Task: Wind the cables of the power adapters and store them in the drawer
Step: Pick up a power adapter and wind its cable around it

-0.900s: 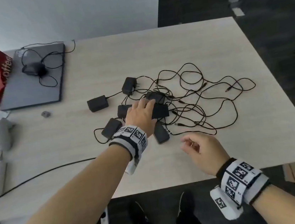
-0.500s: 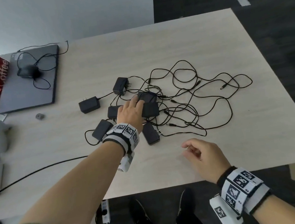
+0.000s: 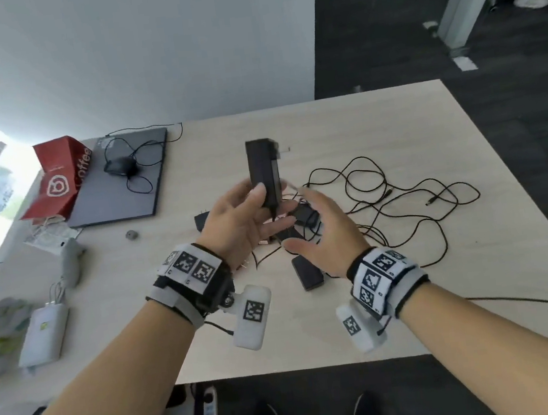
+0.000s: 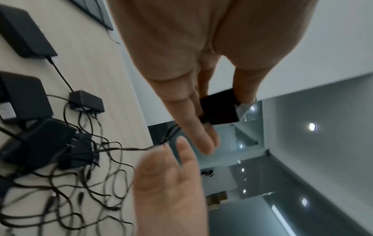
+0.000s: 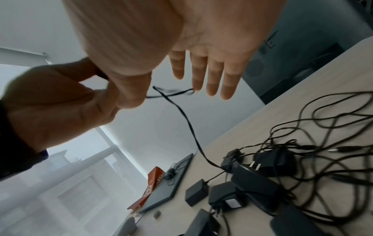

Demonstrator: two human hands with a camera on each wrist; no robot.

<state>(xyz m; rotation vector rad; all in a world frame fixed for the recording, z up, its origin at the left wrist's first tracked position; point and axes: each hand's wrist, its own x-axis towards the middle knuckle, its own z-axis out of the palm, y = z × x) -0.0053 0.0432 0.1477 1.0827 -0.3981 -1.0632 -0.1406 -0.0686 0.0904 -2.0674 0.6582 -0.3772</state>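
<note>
Lifted off table: black adapter (image 3: 263, 170) upright | left hand (image 3: 243, 221) grip holding it | right hand (image 3: 324, 235) wide

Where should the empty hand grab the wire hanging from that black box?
Probably just below the adapter, where its cable hangs free. The open right hand can come from the right; lower down it joins the tangle.

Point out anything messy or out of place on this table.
The adapter cables lie in one tangled heap across the table, looping over each other beside the loose power adapters. The left hand holds one adapter upright above them.
</note>
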